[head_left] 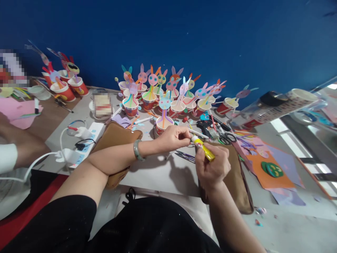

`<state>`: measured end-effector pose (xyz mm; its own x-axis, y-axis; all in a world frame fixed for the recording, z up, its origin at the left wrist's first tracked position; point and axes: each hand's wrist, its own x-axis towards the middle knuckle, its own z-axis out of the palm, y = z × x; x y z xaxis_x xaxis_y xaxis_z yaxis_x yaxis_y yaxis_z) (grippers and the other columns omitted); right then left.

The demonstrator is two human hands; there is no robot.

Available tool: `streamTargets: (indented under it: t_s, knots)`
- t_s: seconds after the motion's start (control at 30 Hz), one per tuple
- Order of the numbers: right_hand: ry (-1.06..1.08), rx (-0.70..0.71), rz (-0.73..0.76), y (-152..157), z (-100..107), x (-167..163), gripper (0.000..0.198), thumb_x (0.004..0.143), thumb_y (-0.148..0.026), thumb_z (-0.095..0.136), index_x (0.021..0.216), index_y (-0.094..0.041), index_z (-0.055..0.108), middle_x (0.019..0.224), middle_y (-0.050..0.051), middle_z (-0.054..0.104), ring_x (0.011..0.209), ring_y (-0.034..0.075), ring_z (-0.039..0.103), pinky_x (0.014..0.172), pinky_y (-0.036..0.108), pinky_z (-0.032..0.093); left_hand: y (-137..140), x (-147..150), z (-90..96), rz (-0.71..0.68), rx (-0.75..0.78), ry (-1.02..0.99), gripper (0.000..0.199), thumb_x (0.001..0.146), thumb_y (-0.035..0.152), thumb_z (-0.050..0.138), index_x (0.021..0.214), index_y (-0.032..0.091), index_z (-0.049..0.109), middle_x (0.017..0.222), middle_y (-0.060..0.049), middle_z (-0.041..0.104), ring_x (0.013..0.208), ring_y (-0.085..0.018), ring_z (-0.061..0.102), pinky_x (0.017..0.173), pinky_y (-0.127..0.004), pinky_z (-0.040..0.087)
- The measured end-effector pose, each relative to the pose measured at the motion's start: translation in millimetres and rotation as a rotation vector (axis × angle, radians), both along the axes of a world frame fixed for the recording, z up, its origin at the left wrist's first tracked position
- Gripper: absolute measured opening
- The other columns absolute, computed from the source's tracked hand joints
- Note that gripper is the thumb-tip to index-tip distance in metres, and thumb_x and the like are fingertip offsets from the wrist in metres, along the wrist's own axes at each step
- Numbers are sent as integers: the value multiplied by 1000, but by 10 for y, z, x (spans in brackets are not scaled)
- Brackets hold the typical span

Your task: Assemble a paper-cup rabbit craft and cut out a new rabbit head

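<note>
- A craft corner, perhaps in a classroom or workshop — which one is unclear.
- Many paper cups topped with paper rabbit faces, crowded near the blue wall.
- Scissors, coloured sheets and paper scraps strewn about the table — a power strip too.

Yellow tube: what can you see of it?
The yellow tube looks plastic, with a whitish end and a small reddish mark. Held in the right hand above the table, it slants in the picture, whitish end at upper left. The left hand is close to that end; touching or not, I can't tell.
</note>
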<state>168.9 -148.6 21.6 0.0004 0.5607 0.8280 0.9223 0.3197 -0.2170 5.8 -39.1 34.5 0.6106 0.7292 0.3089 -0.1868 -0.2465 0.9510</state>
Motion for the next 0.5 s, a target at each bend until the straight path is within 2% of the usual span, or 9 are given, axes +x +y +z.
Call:
streamTargets:
  t_s: [0.1, 0.23, 0.33, 0.43, 0.5]
  knots:
    - [9, 32, -73, 22, -12, 18, 23, 93, -27, 66, 115, -20, 63, 94, 9, 73, 82, 25, 70, 77, 41, 57, -8, 5, -8, -14, -18, 23, 9, 75, 21, 68, 71, 14, 64, 70, -1, 67, 66, -10, 59, 63, -23, 43]
    - [-13, 79, -8, -4, -32, 25, 26, 92, -25, 67, 117, -21, 62, 94, 8, 72, 79, 23, 68, 76, 39, 56, 28, 7, -23, 14, -56, 49, 6, 75, 19, 68, 73, 13, 66, 70, -2, 69, 66, -11, 61, 63, -23, 44]
    - [-51, 18, 32, 33, -47, 44, 24, 93, -25, 67, 116, -21, 62, 92, 7, 72, 75, 21, 66, 79, 40, 54, 22, 8, -20, 10, -52, 49, 5, 73, 17, 68, 71, 14, 64, 69, -1, 68, 65, -11, 60, 62, -23, 44]
    - [-3, -45, -44, 97, -63, 69, 21, 97, -29, 62, 116, -19, 61, 95, 9, 73, 79, 22, 66, 82, 40, 52, 15, -13, 16, 5, 1, 35, 7, 74, 19, 67, 70, 14, 64, 68, 0, 66, 64, -9, 58, 62, -22, 43]
    - [29, -87, -63, 114, -76, 51, 20, 99, -31, 60, 115, -19, 62, 97, 10, 74, 82, 24, 66, 82, 40, 52, 47, -40, 45, 48, 44, 7, 6, 74, 19, 67, 71, 14, 65, 68, 0, 66, 64, -9, 57, 61, -22, 44]
